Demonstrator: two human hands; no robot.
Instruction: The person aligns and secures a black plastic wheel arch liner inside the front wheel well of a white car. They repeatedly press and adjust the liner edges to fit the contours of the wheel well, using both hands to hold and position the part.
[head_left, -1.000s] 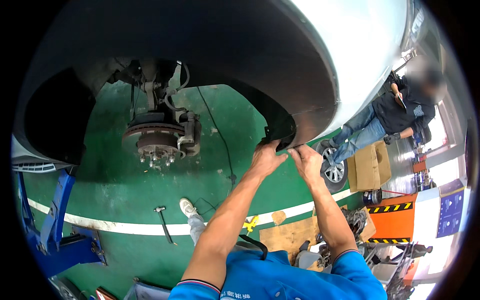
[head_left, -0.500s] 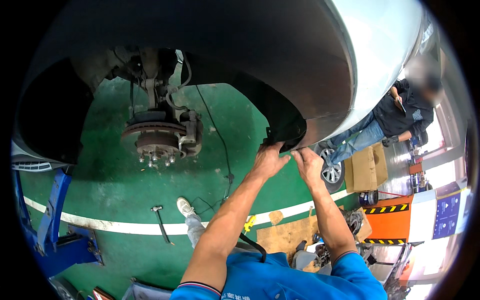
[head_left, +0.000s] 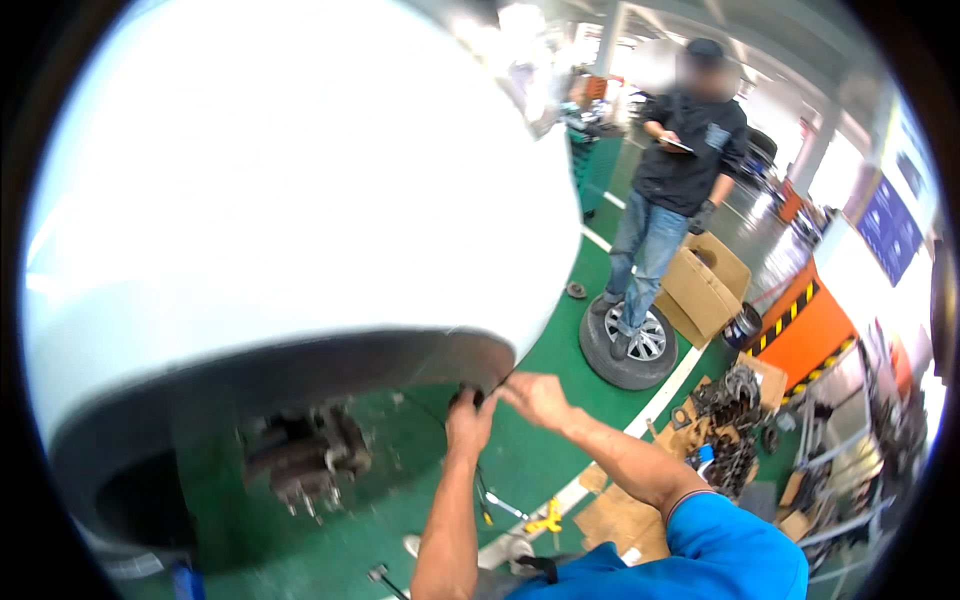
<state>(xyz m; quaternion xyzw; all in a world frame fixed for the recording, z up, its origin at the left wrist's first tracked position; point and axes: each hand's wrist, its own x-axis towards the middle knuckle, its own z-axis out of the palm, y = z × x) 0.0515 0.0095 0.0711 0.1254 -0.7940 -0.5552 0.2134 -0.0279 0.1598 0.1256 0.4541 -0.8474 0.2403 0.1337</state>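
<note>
A white car body (head_left: 300, 200) rises over me, with its dark wheel arch (head_left: 390, 358) curving along the lower edge. At the arch's right-hand end, my left hand (head_left: 468, 428) reaches up from below, its fingers closed round the black end of the wheel arch liner (head_left: 468, 394). Close beside it, my right hand (head_left: 540, 400) is closed at the fender's lower corner, thumb and fingers together. What it pinches is too small and blurred to make out. Left of my hands, the bare wheel hub with brake disc (head_left: 300, 455) hangs inside the arch, its studs pointing down.
A person (head_left: 690, 150) holding a flat pale object stands with their feet on a wheel (head_left: 628, 345) lying on the floor. Near them are a cardboard box (head_left: 705, 285) and an orange striped stand (head_left: 805, 330). Metal parts (head_left: 735, 425), a yellow tool (head_left: 543, 517) and a hammer (head_left: 380, 575) lie about.
My view has tipped up and swung right, so the outer white panel now fills much of it. Both hands stay at the end of the arch; my right forearm now comes in more from the side.
</note>
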